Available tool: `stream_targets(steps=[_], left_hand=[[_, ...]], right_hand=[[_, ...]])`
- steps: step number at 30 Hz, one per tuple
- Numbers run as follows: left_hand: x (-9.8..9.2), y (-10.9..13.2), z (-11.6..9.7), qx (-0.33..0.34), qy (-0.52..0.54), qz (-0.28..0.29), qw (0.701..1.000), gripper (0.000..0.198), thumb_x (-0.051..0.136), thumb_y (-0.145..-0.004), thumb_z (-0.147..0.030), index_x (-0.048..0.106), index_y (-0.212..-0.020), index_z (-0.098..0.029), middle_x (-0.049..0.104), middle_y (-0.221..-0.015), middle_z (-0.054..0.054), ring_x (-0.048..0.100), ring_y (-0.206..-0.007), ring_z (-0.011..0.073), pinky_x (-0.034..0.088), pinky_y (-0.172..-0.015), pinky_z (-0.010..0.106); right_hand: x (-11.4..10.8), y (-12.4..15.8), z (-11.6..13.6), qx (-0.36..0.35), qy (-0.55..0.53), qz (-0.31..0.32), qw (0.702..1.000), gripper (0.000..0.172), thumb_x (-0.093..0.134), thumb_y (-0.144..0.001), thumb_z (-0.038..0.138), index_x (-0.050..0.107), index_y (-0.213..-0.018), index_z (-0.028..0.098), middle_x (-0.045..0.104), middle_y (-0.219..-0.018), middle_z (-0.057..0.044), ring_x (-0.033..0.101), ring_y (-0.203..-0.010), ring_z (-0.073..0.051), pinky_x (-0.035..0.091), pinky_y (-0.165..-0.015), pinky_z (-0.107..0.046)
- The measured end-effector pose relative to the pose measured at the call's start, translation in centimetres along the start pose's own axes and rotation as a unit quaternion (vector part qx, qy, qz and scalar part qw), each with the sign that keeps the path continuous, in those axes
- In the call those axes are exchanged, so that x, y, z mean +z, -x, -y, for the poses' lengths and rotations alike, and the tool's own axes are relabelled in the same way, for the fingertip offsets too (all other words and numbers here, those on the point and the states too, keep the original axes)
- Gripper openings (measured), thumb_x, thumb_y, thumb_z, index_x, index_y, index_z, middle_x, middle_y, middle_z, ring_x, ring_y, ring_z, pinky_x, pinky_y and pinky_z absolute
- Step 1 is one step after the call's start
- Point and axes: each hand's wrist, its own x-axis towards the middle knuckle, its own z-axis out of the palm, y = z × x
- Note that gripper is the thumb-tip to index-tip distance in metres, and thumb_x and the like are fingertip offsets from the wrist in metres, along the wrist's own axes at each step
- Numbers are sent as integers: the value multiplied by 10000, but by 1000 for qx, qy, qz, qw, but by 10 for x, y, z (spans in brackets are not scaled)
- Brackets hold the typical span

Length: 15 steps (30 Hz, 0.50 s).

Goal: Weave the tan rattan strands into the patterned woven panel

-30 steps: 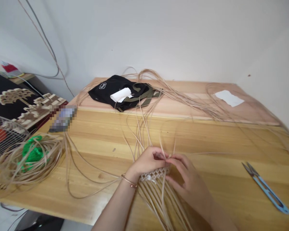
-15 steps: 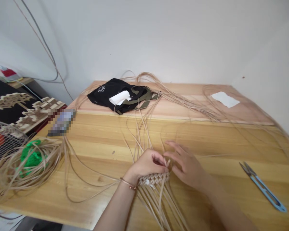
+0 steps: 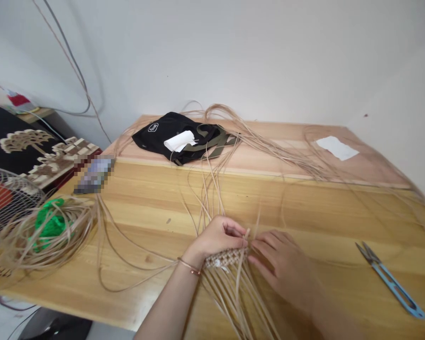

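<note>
Right hand (image 3: 286, 265) lowered beside the woven band (image 3: 229, 258).
Left hand (image 3: 215, 237) pinches it; right's blurred grip, cannot tell.

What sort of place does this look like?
Probably a small handicraft workspace, though home or workshop I can't tell: a woven band, a coil of pale strips and blue-handled snips are at a wooden table.

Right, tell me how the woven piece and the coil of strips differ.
The woven piece is tightly interlaced, while the coil of strips is loosely looped. The woven piece has a small white bit at its edge; the coil has bright green material in it. The left hand holds the woven piece, whereas neither hand touches the coil. Both show pale tan strips.
</note>
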Motion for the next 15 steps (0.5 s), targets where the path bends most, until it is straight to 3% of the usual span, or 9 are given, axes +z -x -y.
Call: stream_targets(steps=[4,8,12,15], left_hand=[[-1,0,1,1,7,14,1000,252,729,-537,-237,671,-731,-86,661,-679,51,549,-560,87,406,-568,200],[-1,-1,2,3,14,26,1000,232,727,-543,-235,670,-716,-92,658,-671,43,549,-568,90,403,-573,201],[-1,0,1,19,28,36,999,204,715,-563,-211,666,-726,-98,658,-693,41,558,-601,89,414,-603,199],[-2,2,0,27,34,52,998,195,703,-585,-206,664,-742,-96,654,-686,39,558,-602,86,419,-602,197]], right_hand=[[8,2,8,7,30,-55,998,232,601,-717,380,608,-835,180,631,-818,-47,525,-767,-213,358,-715,-347],[14,1,10,26,19,-119,992,236,534,-770,389,612,-762,165,631,-737,-55,533,-708,-203,357,-663,-319],[13,-4,8,114,-96,-106,983,220,440,-833,305,595,-742,178,627,-718,-38,548,-694,-174,383,-647,-287],[11,-9,6,205,-218,-68,952,232,446,-822,341,578,-708,187,622,-703,-19,561,-679,-153,406,-615,-251]])
